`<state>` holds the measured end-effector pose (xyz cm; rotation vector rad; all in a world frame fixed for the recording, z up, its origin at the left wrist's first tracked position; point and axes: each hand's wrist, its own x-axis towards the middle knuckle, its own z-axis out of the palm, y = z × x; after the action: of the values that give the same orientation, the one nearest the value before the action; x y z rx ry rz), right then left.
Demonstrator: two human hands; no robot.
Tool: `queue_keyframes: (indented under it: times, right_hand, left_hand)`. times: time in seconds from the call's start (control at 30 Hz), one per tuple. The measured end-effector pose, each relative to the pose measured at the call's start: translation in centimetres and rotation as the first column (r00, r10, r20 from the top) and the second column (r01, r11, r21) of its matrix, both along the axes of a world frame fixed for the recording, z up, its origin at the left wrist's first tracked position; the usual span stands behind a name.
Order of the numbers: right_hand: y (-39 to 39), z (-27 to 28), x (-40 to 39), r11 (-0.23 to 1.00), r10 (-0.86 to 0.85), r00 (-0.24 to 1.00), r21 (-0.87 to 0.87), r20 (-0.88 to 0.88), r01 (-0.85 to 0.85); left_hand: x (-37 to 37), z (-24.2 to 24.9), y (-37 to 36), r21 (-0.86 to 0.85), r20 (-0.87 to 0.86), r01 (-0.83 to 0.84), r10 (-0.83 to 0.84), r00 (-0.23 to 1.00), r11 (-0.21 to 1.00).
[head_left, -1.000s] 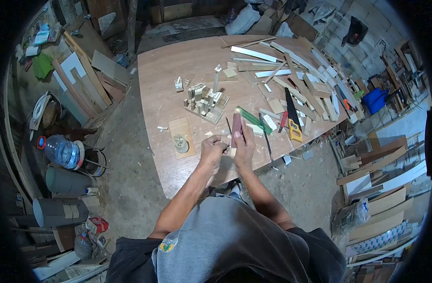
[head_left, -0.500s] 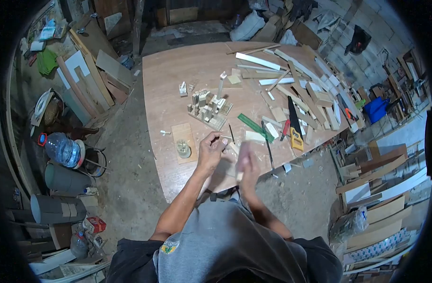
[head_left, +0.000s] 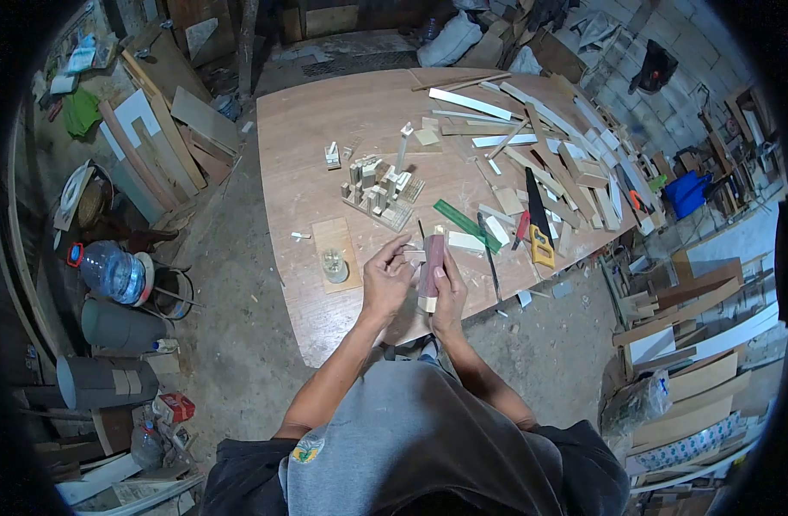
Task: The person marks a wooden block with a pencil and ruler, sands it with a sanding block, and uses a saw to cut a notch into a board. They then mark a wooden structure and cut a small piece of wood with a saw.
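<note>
My left hand (head_left: 387,282) is closed in a pinch around a small pale wood piece (head_left: 415,256), whose free end points right. In my right hand (head_left: 451,292) is a sanding block (head_left: 432,265), a wood bar wrapped in purplish sandpaper, with bare wood showing at both ends. The block's left side is right at the tip of the small piece. Beyond my hands stands a wooden model of clustered blocks (head_left: 381,191) with one tall tower (head_left: 403,148). Left of my left hand, a glass jar (head_left: 333,267) sits on a thin board (head_left: 330,232).
A green ruler (head_left: 456,217) and a handsaw (head_left: 538,215) with a yellow handle lie to the right. Behind them, wood strips (head_left: 532,163) are heaped across the table (head_left: 295,146). A large water bottle (head_left: 110,271) is on the left, off the table.
My right hand has moved slightly up with the sanding block, blurred before and sharp now. The block has come up beside the small wood piece, which stays pinched in my left hand.
</note>
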<state>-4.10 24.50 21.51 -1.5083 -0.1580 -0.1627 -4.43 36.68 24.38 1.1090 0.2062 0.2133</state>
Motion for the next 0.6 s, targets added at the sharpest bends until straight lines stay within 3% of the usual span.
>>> queue_keyframes:
  times: [0.1, 0.17, 0.4, 0.47, 0.57, 0.6]
  right_hand:
    - [0.0, -0.1, -0.1, 0.997, 0.027, 0.999, -0.071, 0.024, -0.025]
    - [0.0, -0.6, -0.2, 0.997, 0.01, 1.0, -0.075, 0.02, -0.009]
    - [0.3, 0.0, -0.6, 0.984, -0.049, 0.991, -0.166, 0.127, 0.07]
    - [0.2, 1.0, 1.0, 0.982, -0.063, 0.991, -0.171, 0.114, 0.082]
    - [0.5, 1.8, 0.5, 0.987, -0.087, 0.992, -0.13, 0.091, 0.099]
    - [0.3, 1.1, -0.7, 0.971, -0.058, 0.987, -0.223, 0.149, 0.09]
  left_hand:
    - [0.2, -0.3, 0.7, 0.034, -0.002, -0.012, 0.012, 1.0, 0.999]
    - [0.1, 0.1, 1.1, 0.141, -0.097, 0.026, -0.012, 0.995, 0.99]
    - [0.1, 0.6, 0.9, 0.109, -0.162, 0.031, -0.013, 0.987, 0.994]
    - [-0.1, 0.5, 0.6, 0.096, -0.161, 0.099, -0.082, 0.984, 0.99]
    - [0.4, 0.6, 0.7, 0.094, -0.164, 0.059, -0.043, 0.986, 0.994]
    - [0.5, 0.5, 0.8, 0.095, -0.154, 0.051, -0.036, 0.987, 0.994]
